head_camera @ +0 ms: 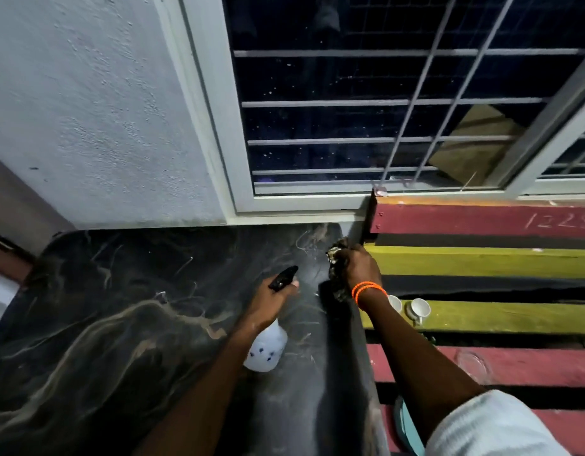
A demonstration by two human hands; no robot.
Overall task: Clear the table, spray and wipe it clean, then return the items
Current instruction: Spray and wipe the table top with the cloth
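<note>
Table: the dark marbled table top (120,324) spreads out to the left of both hands and under them; no items stand on the part in view, so I judge the clearing done and the wiping in hand.
Left hand: the left hand (271,301) is wrapped round the neck of the spray bottle (266,348), black nozzle pointing away from the person; the white body hangs below the wrist, over the table.
Right hand: the right hand (357,268) clutches a crumpled dark cloth (337,258), pressed at the far right corner of the table, an orange band (366,291) on the wrist.
Doing it well: keep the cloth flat and work the edge and corner, then overlap the strokes back leftward; spray ahead of the cloth, not onto it.
Containers: two white cups (419,307) sit just right of the right wrist on a yellow slat of the painted bench (498,261); one is half hidden; their contents I cannot tell.
</note>
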